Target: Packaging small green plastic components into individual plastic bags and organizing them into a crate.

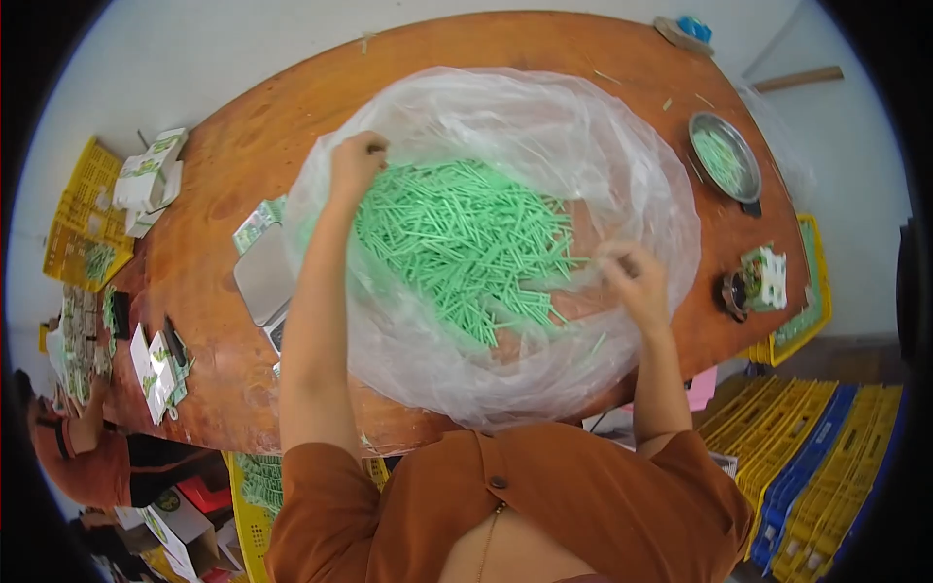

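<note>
A large clear plastic bag point(503, 109) lies spread on the wooden table, its film bunched in a wide ring. Inside the ring is a heap of thin, short green sticks point(459, 233), probably wrapped pieces or cut straws. My left hand point(358, 162) is at the heap's upper left edge, its fingers curled on the bag's film. My right hand point(635, 283) is at the right side, blurred, with its fingertips pinched on a fold of the film. Several green sticks point toward the right hand. Bare wood shows through the film between heap and right hand.
A digital scale point(264, 280) stands left of the bag. A metal bowl point(725, 157) with green sticks is at the right, near a small box point(763, 278). White boxes point(149, 175) and a yellow crate point(89, 215) are far left. Stacked crates point(794, 444) stand lower right. Another person point(84, 459) is at left.
</note>
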### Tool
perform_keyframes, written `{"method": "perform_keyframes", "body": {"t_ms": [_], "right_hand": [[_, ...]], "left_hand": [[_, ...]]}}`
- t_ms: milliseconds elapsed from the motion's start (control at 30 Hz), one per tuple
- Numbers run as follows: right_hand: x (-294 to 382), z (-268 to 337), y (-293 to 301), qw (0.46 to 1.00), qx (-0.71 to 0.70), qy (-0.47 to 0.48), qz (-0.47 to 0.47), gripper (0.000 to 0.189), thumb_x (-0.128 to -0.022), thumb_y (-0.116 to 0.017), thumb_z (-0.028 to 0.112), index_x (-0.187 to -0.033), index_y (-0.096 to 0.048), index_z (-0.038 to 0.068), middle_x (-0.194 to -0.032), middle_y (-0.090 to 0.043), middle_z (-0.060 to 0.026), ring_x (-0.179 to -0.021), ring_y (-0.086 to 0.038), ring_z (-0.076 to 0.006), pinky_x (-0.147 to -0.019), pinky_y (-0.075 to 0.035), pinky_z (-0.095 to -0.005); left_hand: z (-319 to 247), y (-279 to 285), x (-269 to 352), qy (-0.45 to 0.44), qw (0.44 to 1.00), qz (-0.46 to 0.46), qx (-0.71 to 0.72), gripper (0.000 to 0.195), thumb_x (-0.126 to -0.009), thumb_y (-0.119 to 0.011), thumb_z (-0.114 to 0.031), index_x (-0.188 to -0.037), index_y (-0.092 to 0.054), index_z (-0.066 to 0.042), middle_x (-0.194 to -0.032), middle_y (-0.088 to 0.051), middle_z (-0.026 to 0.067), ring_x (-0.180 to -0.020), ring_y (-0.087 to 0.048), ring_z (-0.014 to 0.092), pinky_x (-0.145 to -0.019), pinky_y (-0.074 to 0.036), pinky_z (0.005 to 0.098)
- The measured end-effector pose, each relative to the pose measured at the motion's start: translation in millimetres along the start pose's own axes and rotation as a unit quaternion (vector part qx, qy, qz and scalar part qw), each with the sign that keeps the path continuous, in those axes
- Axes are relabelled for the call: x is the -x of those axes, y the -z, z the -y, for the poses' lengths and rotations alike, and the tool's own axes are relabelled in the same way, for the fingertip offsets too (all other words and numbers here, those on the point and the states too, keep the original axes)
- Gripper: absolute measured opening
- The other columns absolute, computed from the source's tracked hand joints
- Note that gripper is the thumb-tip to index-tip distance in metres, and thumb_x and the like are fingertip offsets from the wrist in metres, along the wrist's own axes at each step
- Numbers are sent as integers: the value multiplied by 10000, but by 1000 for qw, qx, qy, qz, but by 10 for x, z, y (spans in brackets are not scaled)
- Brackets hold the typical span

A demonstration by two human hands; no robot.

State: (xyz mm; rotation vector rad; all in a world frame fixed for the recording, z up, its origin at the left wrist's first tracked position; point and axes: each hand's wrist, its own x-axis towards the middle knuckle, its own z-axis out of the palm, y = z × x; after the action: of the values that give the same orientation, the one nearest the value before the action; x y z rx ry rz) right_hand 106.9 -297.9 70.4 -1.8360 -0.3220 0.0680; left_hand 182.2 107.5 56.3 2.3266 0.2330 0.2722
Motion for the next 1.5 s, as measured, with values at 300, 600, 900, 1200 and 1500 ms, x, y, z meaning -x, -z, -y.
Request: {"method": "perform_keyframes", "body": {"t_ms": [300,600,900,1200,1500], "right_hand": [[-878,309,1827,892,116,230,-371,321,-814,-570,62,-1106,-466,-24,-904,-633,-127,-718,-599,-153,-646,-476,-247],[-654,457,1031,887,319,266,-201,209,-814,-542,113,-981,-619,14,-930,-642,-122,-827,-605,-236,-760,-447,-303],[38,-6,-331,873,334,305,182,170,-695,-643,98,-865,-649,109,-764,-580,-34,-744,-531,-251,-693,-433,-354],[-494,315,-1397,839,409,352,74,505,-685,-701,295,-1106,-548,61,-1188,-467,-119,-1098,-421,-277,-878,-340,-432],[-481,25,-1542,794,502,340,50,418,-653,-707,283,-964,-552,50,-1101,-511,-85,-1114,-429,-252,-902,-293,-558]], "left_hand": [[-861,-308,1802,-298,947,72,-100,460,-714,-683,-196,-1143,-535,-118,-1280,-438,112,-1239,-341,322,-979,-245,557],[-661,-605,3199,-227,944,146,-191,501,-716,-665,-271,-1173,-505,-142,-1320,-402,98,-1264,-313,298,-998,-159,599],[-520,-733,3240,-259,948,75,-168,388,-733,-652,-271,-1080,-558,-123,-1211,-496,84,-1240,-349,287,-982,-201,599],[-483,-702,3326,-278,953,24,-117,411,-689,-688,-214,-1050,-537,-86,-1184,-497,105,-1199,-392,313,-986,-192,595],[-453,-675,3363,-278,955,19,-106,289,-734,-641,-219,-979,-564,-85,-1154,-519,94,-1212,-387,284,-985,-207,589]]}}
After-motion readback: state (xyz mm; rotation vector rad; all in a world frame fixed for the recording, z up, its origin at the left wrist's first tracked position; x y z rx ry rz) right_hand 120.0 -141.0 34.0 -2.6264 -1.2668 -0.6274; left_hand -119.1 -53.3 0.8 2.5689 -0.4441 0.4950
